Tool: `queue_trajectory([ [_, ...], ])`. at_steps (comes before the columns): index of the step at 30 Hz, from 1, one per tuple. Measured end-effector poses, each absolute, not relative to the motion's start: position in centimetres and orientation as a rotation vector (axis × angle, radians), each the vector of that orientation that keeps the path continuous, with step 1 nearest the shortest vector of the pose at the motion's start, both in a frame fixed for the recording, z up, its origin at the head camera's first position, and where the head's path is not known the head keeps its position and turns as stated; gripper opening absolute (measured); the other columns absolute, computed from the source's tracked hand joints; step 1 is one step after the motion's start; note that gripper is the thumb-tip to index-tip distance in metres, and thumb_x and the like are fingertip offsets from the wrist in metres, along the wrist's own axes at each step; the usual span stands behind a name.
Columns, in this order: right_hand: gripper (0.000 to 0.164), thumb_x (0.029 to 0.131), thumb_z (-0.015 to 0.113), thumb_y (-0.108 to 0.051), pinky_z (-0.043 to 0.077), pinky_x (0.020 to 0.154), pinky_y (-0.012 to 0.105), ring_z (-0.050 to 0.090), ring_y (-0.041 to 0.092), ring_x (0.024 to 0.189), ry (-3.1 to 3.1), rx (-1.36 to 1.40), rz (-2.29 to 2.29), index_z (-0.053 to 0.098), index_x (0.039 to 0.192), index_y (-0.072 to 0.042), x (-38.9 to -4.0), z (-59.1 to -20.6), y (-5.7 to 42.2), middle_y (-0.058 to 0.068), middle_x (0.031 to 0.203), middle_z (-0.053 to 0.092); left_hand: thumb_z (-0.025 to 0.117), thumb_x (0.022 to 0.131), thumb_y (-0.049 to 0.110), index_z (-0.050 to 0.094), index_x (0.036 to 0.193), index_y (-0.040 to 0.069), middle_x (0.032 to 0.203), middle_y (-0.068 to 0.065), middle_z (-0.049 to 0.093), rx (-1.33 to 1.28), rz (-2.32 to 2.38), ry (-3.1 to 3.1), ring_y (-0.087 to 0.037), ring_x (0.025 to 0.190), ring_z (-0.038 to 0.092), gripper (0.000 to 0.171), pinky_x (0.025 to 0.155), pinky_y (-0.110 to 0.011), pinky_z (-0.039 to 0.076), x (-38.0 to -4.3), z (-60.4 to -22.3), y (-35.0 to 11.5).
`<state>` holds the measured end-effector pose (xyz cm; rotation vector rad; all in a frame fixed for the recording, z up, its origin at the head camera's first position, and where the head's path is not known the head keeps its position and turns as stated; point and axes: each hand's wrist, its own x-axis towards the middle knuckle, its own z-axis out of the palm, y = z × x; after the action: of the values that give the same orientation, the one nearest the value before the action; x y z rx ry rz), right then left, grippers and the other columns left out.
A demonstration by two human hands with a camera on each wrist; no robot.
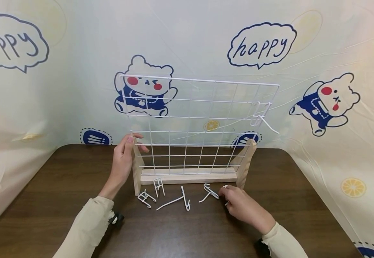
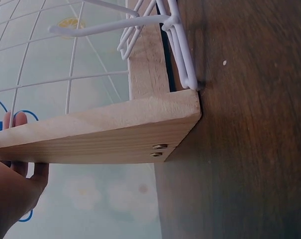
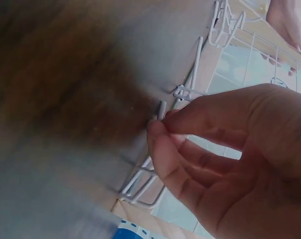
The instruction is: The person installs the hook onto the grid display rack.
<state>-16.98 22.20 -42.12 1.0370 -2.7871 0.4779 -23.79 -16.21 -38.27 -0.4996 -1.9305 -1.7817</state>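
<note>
one hook (image 1: pixel 265 121) already hangs at the upper right of the grid (image 1: pixel 185 145); four loose hooks (image 1: pixel 183 196) lie unhung on the table (image 1: pixel 174 233). the right hand (image 1: pixel 243 205) pinches a fifth hook (image 3: pixel 136 177); the left hand (image 1: pixel 123 154) grips the stand (image 1: pixel 187 179).

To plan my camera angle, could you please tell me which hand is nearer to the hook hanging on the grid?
Right: the right hand is below the hanging hook, in front of the grid; the left hand grips the wooden upright at the opposite end.
</note>
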Motion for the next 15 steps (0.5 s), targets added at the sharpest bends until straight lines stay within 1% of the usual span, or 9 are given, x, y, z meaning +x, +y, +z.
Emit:
queue_trajectory([
  [6, 0.035, 0.065, 0.056, 0.017, 0.043, 0.058, 0.026, 0.048, 0.01, 0.065, -2.796, 1.054, 0.49, 0.062, 0.088, -0.008, -16.98, -41.94, 22.22, -0.002, 0.073, 0.053, 0.031, 0.11, 0.023, 0.054, 0.123, -0.008, 0.087, -0.033, 0.065, -0.49, -1.777, -1.944, -0.026, 0.065, 0.056, 0.041, 0.057, -0.034, 0.036, -23.8, -38.26, -16.29],
  [8, 0.034, 0.066, 0.057, 0.018, 0.042, 0.057, 0.025, 0.045, 0.007, 0.064, -2.793, 1.055, 0.498, 0.061, 0.087, -0.009, -16.97, -41.76, 22.28, -0.004, 0.069, 0.051, 0.03, 0.11, 0.022, 0.053, 0.122, -0.008, 0.088, -0.036, 0.064, -0.493, -1.778, -1.947, -0.028, 0.062, 0.053, 0.04, 0.055, -0.034, 0.034, -23.83, -38.3, -16.29],
  [11, 0.033, 0.068, 0.058, 0.017, 0.041, 0.055, 0.024, 0.044, 0.004, 0.061, -2.798, 1.049, 0.498, 0.06, 0.087, -0.01, -16.97, -41.51, 22.42, -0.008, 0.065, 0.047, 0.029, 0.11, 0.02, 0.055, 0.12, -0.006, 0.089, -0.039, 0.062, -0.499, -1.783, -1.944, -0.027, 0.059, 0.049, 0.038, 0.052, -0.034, 0.032, -23.86, -38.37, -16.29],
  [12, 0.032, 0.069, 0.059, 0.016, 0.04, 0.054, 0.023, 0.043, 0.004, 0.06, -2.799, 1.043, 0.491, 0.06, 0.088, -0.01, -16.97, -41.42, 22.48, -0.009, 0.064, 0.047, 0.029, 0.11, 0.02, 0.055, 0.12, -0.005, 0.089, -0.039, 0.062, -0.5, -1.783, -1.945, -0.025, 0.061, 0.051, 0.037, 0.053, -0.035, 0.033, -23.84, -38.36, -16.29],
  [15, 0.03, 0.07, 0.061, 0.015, 0.04, 0.053, 0.024, 0.043, 0.004, 0.057, -2.815, 0.997, 0.463, 0.06, 0.088, -0.01, -16.93, -41.13, 22.8, -0.01, 0.062, 0.045, 0.03, 0.11, 0.021, 0.057, 0.12, 0.0, 0.088, -0.037, 0.063, -0.496, -1.779, -1.949, -0.025, 0.061, 0.052, 0.036, 0.054, -0.035, 0.034, -23.77, -38.29, -16.29],
])
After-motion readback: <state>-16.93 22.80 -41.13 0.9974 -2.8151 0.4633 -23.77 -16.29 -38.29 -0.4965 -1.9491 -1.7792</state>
